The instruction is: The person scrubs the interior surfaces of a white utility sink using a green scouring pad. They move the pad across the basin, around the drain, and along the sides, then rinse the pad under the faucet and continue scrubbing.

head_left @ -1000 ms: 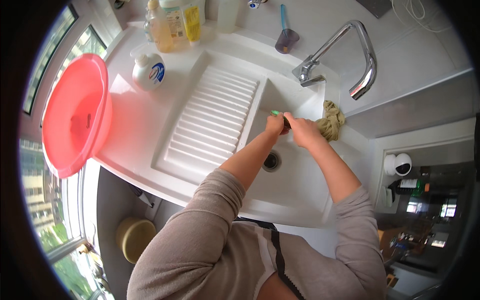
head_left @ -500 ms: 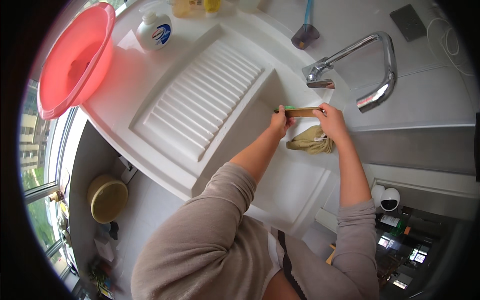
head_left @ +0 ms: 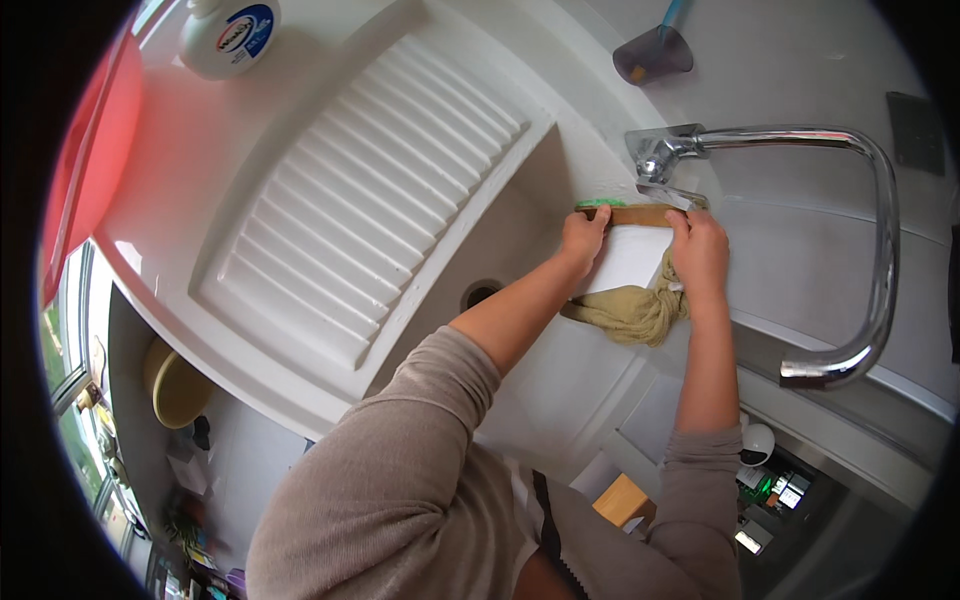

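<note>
My left hand [head_left: 583, 240] grips the left end of a flat brown strip [head_left: 640, 215], its thumb on the near face. At the strip's other end, my right hand [head_left: 702, 250] is closed round it. Something bright green [head_left: 602, 203] shows behind the strip by my left fingers; its kind is unclear. Just below the strip lies a flat white surface [head_left: 632, 258], between my hands. Crumpled olive-green cloth [head_left: 635, 312] rests at its near edge, beside my right wrist. All this is in the white sink basin [head_left: 550, 345].
A chrome faucet [head_left: 880, 240] arches at the right. The ribbed drainboard [head_left: 350, 200] lies left of the basin, whose drain hole [head_left: 482, 292] shows by my left forearm. A white bottle [head_left: 228, 38], a pink basin [head_left: 105, 140] and a dark cup [head_left: 652, 55] stand around.
The view has moved closer to the sink and shifted. My hands still hold the brown strip, which sits beyond the olive-green cloth, with more of the white surface now showing between them.
</note>
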Motion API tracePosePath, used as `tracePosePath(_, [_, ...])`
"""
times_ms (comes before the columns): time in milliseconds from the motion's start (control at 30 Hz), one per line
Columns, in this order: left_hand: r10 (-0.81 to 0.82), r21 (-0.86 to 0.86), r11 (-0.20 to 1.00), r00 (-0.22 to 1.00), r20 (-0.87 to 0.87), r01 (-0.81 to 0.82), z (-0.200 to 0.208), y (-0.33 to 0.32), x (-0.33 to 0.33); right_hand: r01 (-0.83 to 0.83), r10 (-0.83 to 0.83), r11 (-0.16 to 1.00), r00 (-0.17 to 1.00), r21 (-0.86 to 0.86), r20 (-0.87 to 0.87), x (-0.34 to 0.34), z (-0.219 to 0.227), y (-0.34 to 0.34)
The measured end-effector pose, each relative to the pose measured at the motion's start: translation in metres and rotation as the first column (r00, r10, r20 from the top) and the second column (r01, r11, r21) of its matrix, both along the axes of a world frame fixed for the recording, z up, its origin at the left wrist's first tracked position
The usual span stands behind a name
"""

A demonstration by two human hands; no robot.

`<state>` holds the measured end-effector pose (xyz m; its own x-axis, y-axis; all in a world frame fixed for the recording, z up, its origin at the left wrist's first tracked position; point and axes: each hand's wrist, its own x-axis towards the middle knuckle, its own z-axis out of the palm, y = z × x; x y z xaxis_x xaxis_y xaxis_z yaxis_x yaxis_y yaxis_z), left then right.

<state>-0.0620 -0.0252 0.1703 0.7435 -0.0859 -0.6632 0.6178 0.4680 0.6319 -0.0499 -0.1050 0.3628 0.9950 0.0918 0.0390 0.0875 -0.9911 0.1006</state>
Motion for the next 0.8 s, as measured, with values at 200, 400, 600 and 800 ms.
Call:
tracePosePath(200, [-0.030, -0.037, 0.999, 0.999, 0.011, 0.030, -0.004, 0.004, 0.006, -0.136, 0.133, 0.967, 0.991, 0.214, 0.029, 0.022, -0.023, -0.005])
tracePosePath(400, [-0.057, 0.125, 0.991, 0.995, 0.083, 0.046, 0.004, -0.004, 0.003, 0.087, -0.087, 0.958, 0.996, 0.274, -0.012, 0.002, 0.008, 0.009])
tracePosePath(600, [-0.065, 0.123, 0.990, 0.998, 0.021, 0.062, -0.015, -0.004, 0.002, 0.003, -0.007, 0.995, 0.999, -0.104, -0.038, 0.009, -0.028, -0.009])
tracePosePath(800, [-0.050, 0.171, 0.985, 0.981, 0.188, 0.018, 0.023, -0.002, -0.007, 0.008, -0.021, 0.989, 0.996, 0.146, 0.089, -0.006, 0.011, 0.008])
